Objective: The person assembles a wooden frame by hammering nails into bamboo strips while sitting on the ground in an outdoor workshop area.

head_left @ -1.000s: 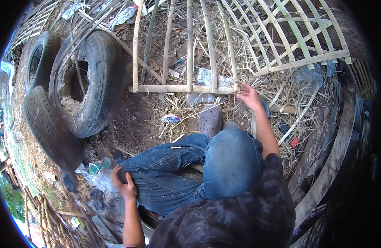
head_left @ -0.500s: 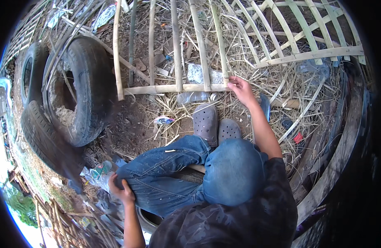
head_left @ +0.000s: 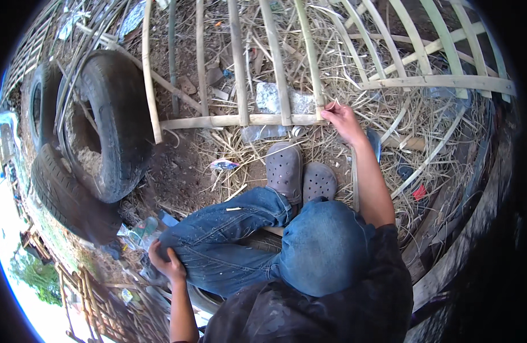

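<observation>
My right hand (head_left: 342,121) pinches the corner of a bamboo frame, where an upright bamboo slat (head_left: 307,54) meets the bamboo crosspiece (head_left: 218,121). Thumb and index finger are closed there; whether they also hold something small is hidden. Several more upright slats (head_left: 238,68) cross the same piece, spaced apart. On the jeans (head_left: 218,260) at my bent left leg rests my left hand (head_left: 167,266), thumb spread from the fingers, with nothing in it.
Old tyres (head_left: 116,114) stand at the left, one holding hardened rubble. Another bamboo lattice (head_left: 441,82) lies at the upper right. A pale stone block (head_left: 269,98) and a clear plastic bottle (head_left: 263,134) lie beneath the frame among straw. My clogs (head_left: 284,171) are below it.
The view has shifted slightly. My right hand stays at the frame's corner, its fingers a little differently placed. My left hand still rests on the leg.
</observation>
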Tool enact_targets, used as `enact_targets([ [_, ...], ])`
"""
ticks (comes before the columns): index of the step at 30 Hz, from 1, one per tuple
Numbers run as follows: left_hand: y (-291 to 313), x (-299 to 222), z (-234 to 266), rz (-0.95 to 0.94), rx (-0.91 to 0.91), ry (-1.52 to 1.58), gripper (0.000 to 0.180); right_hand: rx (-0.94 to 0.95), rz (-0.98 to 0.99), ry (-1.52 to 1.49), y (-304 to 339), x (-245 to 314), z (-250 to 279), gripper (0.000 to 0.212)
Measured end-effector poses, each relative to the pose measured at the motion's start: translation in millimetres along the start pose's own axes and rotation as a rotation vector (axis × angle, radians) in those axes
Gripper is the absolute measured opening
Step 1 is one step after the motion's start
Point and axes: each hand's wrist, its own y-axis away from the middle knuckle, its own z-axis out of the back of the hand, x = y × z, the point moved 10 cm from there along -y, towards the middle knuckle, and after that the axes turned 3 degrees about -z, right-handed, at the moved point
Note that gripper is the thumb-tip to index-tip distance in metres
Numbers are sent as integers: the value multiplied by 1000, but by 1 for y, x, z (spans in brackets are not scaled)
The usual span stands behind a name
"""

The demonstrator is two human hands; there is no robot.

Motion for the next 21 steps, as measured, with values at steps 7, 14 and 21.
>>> enact_targets([
  [7, -5, -1, 3, -4, -1, -62, 38, -91, -6, 142, 4, 10, 6, 25],
  [14, -12, 12, 9, 27, 14, 33, 34, -250, 35, 308, 32, 44, 26, 37],
  [21, -157, 20, 28, -327, -296, 180, 19, 63, 56, 783, 67, 170, -82, 38],
])
